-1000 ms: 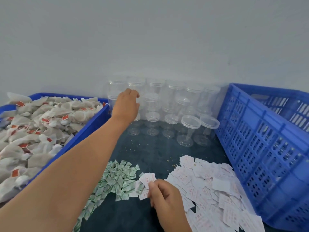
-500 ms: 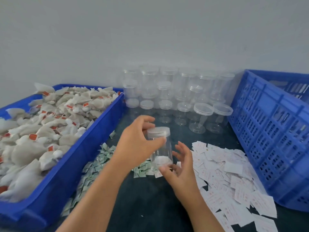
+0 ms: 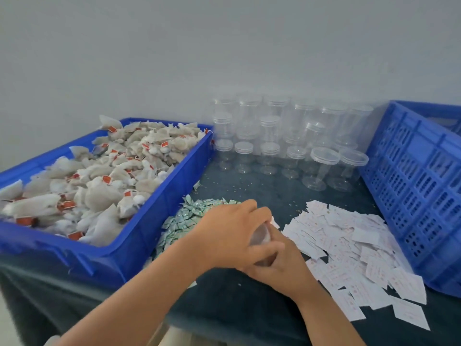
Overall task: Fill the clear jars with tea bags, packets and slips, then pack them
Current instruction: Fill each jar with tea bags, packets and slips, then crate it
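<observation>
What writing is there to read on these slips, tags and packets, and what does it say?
No text here can be read.
White paper slips: faint reddish print, too blurred to read.
Red tags on the tea bags: too small to read.
Green packets: print too small to read.
Clear jars and blue crate: no label visible.

we are finding open dark cloth (image 3: 262, 193) between the jar cluster (image 3: 269, 146) and the slips (image 3: 349, 240); the tea bag bin (image 3: 159, 208) and slotted crate (image 3: 411, 183) are walling both sides.
</observation>
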Tool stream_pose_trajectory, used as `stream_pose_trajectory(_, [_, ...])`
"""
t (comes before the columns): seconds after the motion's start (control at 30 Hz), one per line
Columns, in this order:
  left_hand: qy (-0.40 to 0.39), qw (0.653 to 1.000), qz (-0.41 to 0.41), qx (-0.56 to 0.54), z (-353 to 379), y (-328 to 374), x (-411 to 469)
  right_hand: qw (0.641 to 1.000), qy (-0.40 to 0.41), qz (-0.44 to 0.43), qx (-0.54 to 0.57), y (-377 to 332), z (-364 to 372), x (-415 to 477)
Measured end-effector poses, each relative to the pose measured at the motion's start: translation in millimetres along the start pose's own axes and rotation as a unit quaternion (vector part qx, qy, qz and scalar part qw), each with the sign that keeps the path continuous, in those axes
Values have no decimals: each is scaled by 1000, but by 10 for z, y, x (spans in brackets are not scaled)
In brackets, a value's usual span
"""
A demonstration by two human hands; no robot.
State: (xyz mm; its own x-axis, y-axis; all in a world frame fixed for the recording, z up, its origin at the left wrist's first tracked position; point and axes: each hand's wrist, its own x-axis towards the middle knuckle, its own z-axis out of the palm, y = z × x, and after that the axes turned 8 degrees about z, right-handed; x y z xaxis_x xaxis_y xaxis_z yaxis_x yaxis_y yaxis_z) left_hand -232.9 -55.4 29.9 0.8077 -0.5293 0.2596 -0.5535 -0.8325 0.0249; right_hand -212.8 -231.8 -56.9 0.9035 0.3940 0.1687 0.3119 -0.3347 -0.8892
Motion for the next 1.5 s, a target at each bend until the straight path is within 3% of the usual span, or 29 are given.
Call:
stream_pose_trajectory(0.17, [21,981,-189,-20,178,126,-92,987,79,-54,-127,-9,96,23])
stream_pose_trajectory(0.4, [-62,992,-104,-34,80,44,-205,997,63,-34,-3,33,17,-16])
stream_pose_trajectory(0.53, [-40,981,-189,-28,129,98,-166,993,98,-55,-38,18,65,32])
stream_pose_trajectory(0.63, [21,972,-233,-33,166,151,-131,990,120,-62,-37,10,95,43])
stream_pose_trajectory(0.83, [69,961,-251,-95,235,269,-74,975,175,-97,-94,39,73,52])
stream_pose_trajectory(1.03, [-20,932,-325,-157,232,114,-61,936,229,-135,-230,103,145,104])
stream_pose_trajectory(1.1, [-38,928,-325,-177,204,52,-70,926,237,-159,-249,98,154,103])
stream_pose_trajectory(1.17, [-28,943,-283,-171,173,30,-98,943,210,-136,-221,90,130,95])
stream_pose_trajectory(1.27, [14,978,-128,-163,103,-2,-181,984,133,-45,-110,110,80,64])
stream_pose_trajectory(1.33, [7,984,-69,-166,66,-51,-230,991,110,-32,-63,120,59,55])
stream_pose_trajectory(1.4, [20,981,-102,-164,63,-66,-255,988,122,-63,-74,94,80,46])
stream_pose_trajectory(1.5, [88,951,-217,-203,113,-52,-302,972,202,-79,-93,65,92,82])
